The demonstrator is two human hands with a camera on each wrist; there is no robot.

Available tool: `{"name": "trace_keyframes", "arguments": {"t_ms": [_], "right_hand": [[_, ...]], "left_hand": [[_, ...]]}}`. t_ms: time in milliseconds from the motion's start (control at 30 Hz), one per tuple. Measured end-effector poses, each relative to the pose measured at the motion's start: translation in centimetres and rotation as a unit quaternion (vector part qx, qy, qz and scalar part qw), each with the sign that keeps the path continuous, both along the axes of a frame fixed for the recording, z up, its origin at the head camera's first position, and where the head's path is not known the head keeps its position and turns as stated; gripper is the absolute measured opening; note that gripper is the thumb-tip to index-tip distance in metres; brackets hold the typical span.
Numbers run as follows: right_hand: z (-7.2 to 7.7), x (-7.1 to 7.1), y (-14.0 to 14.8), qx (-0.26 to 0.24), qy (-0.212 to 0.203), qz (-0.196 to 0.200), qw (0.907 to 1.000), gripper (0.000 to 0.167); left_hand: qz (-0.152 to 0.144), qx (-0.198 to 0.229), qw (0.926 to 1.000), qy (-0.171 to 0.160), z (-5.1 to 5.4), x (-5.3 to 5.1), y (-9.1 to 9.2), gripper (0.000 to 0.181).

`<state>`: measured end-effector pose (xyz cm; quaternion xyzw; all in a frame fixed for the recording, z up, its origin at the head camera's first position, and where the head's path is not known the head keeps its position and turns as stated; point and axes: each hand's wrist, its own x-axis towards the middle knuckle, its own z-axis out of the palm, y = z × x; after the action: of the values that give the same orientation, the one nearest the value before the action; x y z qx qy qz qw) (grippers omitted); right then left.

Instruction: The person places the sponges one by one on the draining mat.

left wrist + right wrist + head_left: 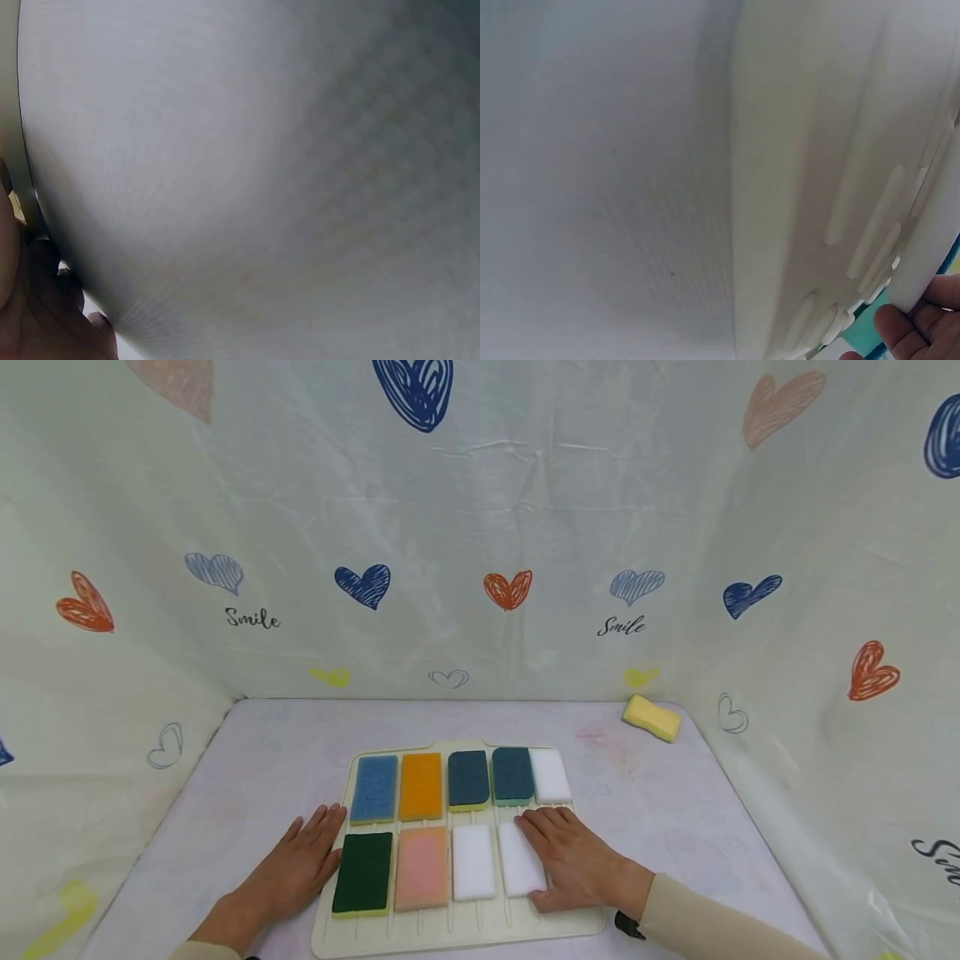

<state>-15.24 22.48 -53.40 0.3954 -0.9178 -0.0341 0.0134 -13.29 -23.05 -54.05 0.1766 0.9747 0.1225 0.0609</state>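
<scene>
On a cream ribbed tray (525, 922) lie several sponges in two rows. My right hand (573, 860) reaches over the last white sponge (517, 860) of the near row, thumb at its near end and fingers at its far end. In the right wrist view, fingertips (900, 330) touch the end of a white block. My left hand (300, 860) lies with fingers extended against the tray's left edge, beside the dark green sponge (363, 872). The left wrist view shows mostly blurred tabletop.
The far row holds a blue sponge (373, 788), an orange one, two dark teal ones and a white sponge (551, 775). Pink (422, 867) and white (473, 862) sponges share the near row. A yellow sponge (651, 718) lies at the table's back right. Heart-printed sheeting (570, 527) surrounds the table.
</scene>
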Motion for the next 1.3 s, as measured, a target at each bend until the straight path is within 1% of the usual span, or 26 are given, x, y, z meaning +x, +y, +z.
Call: {"name": "trace_keyframes", "arguments": {"t_ms": [100,333,600,733,833,1067,1300], "right_hand": [[0.0,-0.08,-0.02,0.001,-0.005,0.0,1.0,0.098],[-0.05,-0.2,-0.01,-0.003,-0.003,0.004,1.0,0.097],[-0.05,-0.27,-0.09,-0.003,-0.017,0.0,0.9998,0.098],[-0.03,-0.28,-0.09,-0.002,-0.019,0.0,0.9998,0.099],[0.01,-0.27,-0.12,-0.001,-0.021,-0.002,0.9998,0.101],[0.0,-0.21,-0.23,0.006,-0.032,-0.01,0.9994,0.101],[0.04,-0.17,-0.28,-0.003,-0.026,-0.006,0.9996,0.1]], "left_hand": [[0.005,-0.001,1.0,-0.005,0.06,0.01,-0.01,0.067],[-0.002,-0.002,1.0,0.006,0.16,0.08,0.02,0.066],[0.005,0.004,1.0,-0.007,0.16,0.0,0.03,0.066],[0.006,0.006,0.9999,-0.01,0.14,0.0,0.02,0.066],[0.002,0.004,1.0,-0.009,0.16,0.02,0.01,0.066],[0.003,0.003,1.0,-0.007,-0.04,-0.02,-0.06,0.067],[-0.001,0.002,1.0,-0.004,0.25,0.08,0.04,0.066]]}}
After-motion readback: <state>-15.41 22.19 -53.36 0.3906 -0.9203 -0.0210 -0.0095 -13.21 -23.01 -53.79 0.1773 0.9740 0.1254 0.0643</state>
